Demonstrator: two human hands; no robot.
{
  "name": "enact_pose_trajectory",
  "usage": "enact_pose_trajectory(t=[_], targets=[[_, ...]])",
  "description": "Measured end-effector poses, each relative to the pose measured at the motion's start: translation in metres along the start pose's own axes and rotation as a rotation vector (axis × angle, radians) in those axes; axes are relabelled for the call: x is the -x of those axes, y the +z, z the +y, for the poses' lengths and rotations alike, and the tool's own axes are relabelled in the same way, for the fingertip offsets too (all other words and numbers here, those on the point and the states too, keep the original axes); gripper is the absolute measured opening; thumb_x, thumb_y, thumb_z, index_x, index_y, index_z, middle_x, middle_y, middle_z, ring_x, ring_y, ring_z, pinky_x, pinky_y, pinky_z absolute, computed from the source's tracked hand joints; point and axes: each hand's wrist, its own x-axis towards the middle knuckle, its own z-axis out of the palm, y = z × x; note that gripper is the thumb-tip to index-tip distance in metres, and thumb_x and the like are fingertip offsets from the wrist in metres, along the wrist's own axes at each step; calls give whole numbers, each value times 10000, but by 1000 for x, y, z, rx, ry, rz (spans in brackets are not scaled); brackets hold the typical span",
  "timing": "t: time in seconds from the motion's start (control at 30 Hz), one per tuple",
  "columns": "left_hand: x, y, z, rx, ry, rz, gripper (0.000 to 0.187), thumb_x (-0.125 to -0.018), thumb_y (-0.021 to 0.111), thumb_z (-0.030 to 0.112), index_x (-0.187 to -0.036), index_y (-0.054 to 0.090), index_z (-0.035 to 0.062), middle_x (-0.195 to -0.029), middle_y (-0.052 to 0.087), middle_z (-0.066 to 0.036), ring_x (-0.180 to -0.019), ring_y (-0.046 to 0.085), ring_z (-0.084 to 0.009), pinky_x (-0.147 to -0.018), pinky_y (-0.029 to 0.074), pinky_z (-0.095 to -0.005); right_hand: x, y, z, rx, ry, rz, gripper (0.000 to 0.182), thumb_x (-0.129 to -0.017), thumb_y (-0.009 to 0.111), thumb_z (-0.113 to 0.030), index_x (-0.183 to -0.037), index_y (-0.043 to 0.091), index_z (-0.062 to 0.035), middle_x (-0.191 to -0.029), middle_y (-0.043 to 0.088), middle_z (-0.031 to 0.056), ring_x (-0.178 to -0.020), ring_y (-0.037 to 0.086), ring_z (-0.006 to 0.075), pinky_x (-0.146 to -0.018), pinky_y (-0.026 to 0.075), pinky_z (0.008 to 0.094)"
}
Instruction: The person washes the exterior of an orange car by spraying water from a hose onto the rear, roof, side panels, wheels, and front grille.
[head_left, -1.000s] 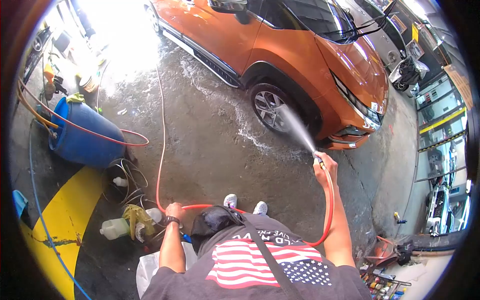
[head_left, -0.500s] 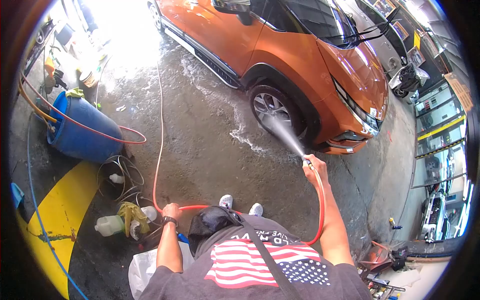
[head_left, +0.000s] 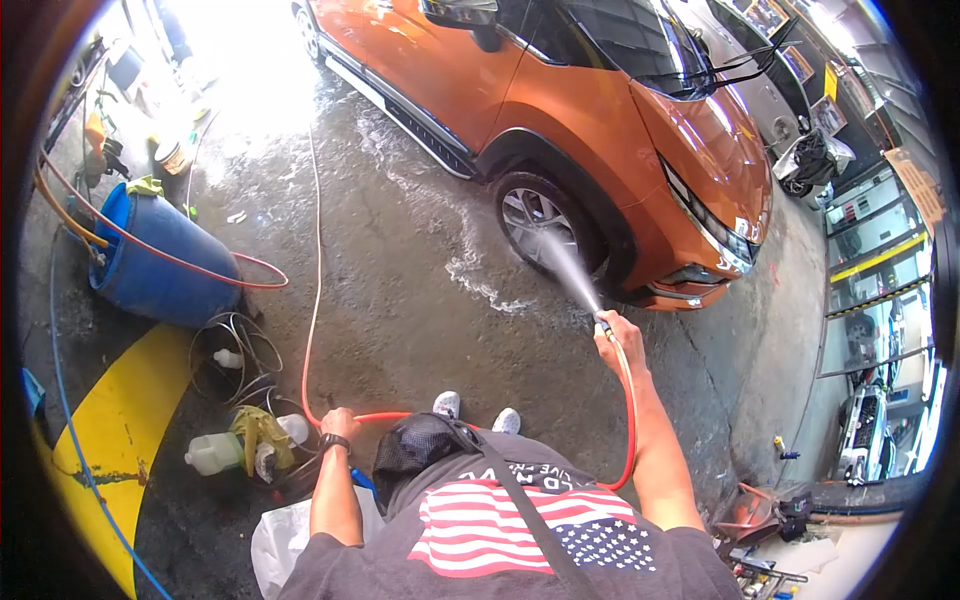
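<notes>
My right hand [head_left: 622, 340] is closed around a spray nozzle [head_left: 602, 322] on the end of a red hose [head_left: 632, 430]. A white jet of water [head_left: 572, 268] leaves the nozzle and strikes the front wheel [head_left: 527, 208] of an orange car [head_left: 585, 105]. Low on the left, my left hand [head_left: 340, 424] grips the same hose, which runs past my waist on one side and away along the floor on the other. Foam and water [head_left: 440, 225] lie on the concrete beside the car.
A blue barrel [head_left: 165, 260] with hoses over its rim stands at left. Near it are coiled tubing [head_left: 235, 355], a plastic jug [head_left: 214, 453] and a yellow cloth [head_left: 262, 435]. A hose line crosses the floor. Tools and clutter [head_left: 765, 515] lie at lower right.
The view has shifted slightly, so most things sit a little further left. The jet stays on the front wheel, and both hands keep their hold.
</notes>
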Motion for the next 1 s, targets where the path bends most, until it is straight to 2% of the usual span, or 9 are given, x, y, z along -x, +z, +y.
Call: enact_pose_trajectory(t=[0.07, 0.1, 0.27, 0.33, 0.37, 0.63, 0.83, 0.97, 1.0], targets=[[0, 1, 0, 0, 4, -7, 207, -714, 566, 172, -805, 728, 81, -858, 675, -182, -860, 658, -339, -778, 514, -438, -1, 3, -6, 23, 26, 25, 223, -795, 590, -91, -1008, 539, -51, -814, 613, 217, -773, 626, 392, -679, 498, 426], [-1, 2, 0, -1, 3, 0, 207, -717, 566, 174, -804, 728, 80, -859, 676, -180, -859, 659, -339, -776, 515, -435, 0, 4, -9, -5, 110, -4, 247, -797, 602, -112, -1022, 514, -60, -819, 612, 225, -769, 622, 404, -673, 496, 441], [-1, 4, 2, -12, 12, -6, 205, -725, 570, 182, -809, 728, 82, -864, 678, -173, -859, 660, -335, -769, 519, -429, 14, 29, -6, 65, 99, -49, 248, -805, 614, -138, -1003, 491, -56, -824, 616, 226, -772, 619, 412, -679, 501, 460], [-3, 9, 0, -50, 21, -18, 209, -728, 575, 193, -822, 729, 87, -871, 679, -169, -866, 662, -331, -770, 521, -426, 19, 48, 0, -181, 256, -73, 250, -810, 611, -144, -1008, 488, -53, -845, 614, 227, -790, 617, 413, -684, 500, 463], [-3, 11, -1, -49, 20, -18, 209, -728, 575, 193, -822, 729, 87, -871, 679, -169, -866, 662, -331, -770, 521, -426, 23, 44, -3, 38, 71, -79, 252, -816, 608, -149, -1015, 486, -53, -867, 613, 229, -805, 616, 413, -690, 500, 466], [1, 7, 1, -69, -4, -52, 233, -747, 599, 259, -853, 734, 101, -884, 684, -158, -878, 667, -316, -773, 524, -415, 39, 55, -9, 4, 89, -36, 251, -815, 606, -152, -1015, 495, -49, -894, 618, 226, -828, 621, 409, -708, 501, 461], [-7, 9, 0, -106, 31, -58, 231, -742, 594, 241, -857, 733, 97, -887, 681, -168, -880, 665, -321, -776, 522, -416, 29, 57, -14, -30, 36, 26, 247, -799, 608, -118, -1016, 511, -51, -888, 615, 217, -803, 616, 407, -698, 499, 451], [-9, 12, -4, -105, 36, -59, 236, -743, 590, 239, -858, 731, 90, -888, 680, -171, -881, 664, -323, -777, 521, -419, 17, 51, -34, -84, 72, 48, 249, -796, 613, -115, -1013, 509, -48, -897, 614, 212, -812, 613, 405, -702, 497, 448], [-9, 13, -5, -98, 32, -52, 237, -745, 589, 240, -857, 730, 87, -887, 680, -170, -881, 663, -324, -778, 521, -421, 13, 55, -32, -86, 27, 63, 254, -795, 628, -120, -1016, 513, -68, -874, 606, 180, -771, 609, 371, -674, 491, 431]])
